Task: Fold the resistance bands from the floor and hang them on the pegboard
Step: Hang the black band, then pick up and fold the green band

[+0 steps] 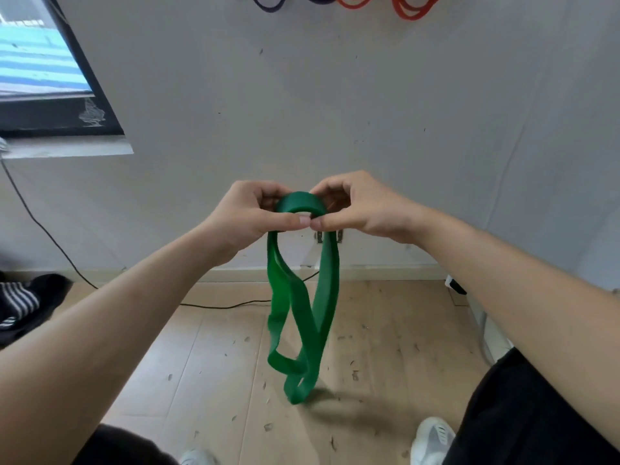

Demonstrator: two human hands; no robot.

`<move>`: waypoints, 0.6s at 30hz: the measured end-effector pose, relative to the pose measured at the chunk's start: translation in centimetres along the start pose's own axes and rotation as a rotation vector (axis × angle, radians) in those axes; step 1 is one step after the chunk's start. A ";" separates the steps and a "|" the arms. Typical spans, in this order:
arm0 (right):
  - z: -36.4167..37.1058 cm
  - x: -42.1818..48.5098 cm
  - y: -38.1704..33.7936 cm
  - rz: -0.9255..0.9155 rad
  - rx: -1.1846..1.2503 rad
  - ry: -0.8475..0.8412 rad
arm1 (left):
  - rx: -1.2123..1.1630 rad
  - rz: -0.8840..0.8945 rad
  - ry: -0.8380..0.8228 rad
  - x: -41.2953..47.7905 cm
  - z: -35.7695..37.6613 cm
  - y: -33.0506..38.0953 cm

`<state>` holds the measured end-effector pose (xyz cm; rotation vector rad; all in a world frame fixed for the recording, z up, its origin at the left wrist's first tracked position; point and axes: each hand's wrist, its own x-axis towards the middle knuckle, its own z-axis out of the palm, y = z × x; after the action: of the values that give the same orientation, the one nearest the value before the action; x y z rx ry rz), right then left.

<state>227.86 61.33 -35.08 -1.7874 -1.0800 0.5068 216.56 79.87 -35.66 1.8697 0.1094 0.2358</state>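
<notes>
A wide green resistance band (327, 280) hangs doubled in front of me, its lower loops dangling just above the wooden floor. My left hand (250, 216) and my right hand (360, 208) pinch its top bend together, thumbs nearly touching. At the top edge of the view, purple bands (268, 3) and red-orange bands (414, 6) hang on the wall; the pegs holding them are out of frame.
A grey wall (335, 112) stands straight ahead with a window (40, 68) at upper left. A black cable (221, 306) runs along the skirting. Dark clothing with a striped piece (23, 303) lies at left. My white shoes (432, 437) stand on the scuffed floor.
</notes>
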 end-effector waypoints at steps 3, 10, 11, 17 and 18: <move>-0.4 -0.1 -0.2 -0.013 -0.011 0.030 | 0.060 -0.035 -0.024 0.0 -0.1 -0.5; -0.3 -0.3 -0.8 -0.111 0.110 0.129 | 0.203 -0.074 -0.081 -0.2 1.5 -2.1; -0.5 -0.3 -0.9 -0.126 0.145 0.156 | 0.250 -0.096 -0.115 -0.3 1.8 -2.5; -3.1 0.2 -0.5 -0.172 0.276 0.338 | 0.260 -0.111 -0.117 0.0 1.4 -3.1; -3.6 0.2 -0.1 -0.155 0.273 0.357 | 0.227 -0.107 -0.096 0.1 1.1 -2.9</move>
<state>230.54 59.70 -33.27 -1.4719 -0.8465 0.2160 217.04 79.72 -38.75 2.0900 0.1760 0.0609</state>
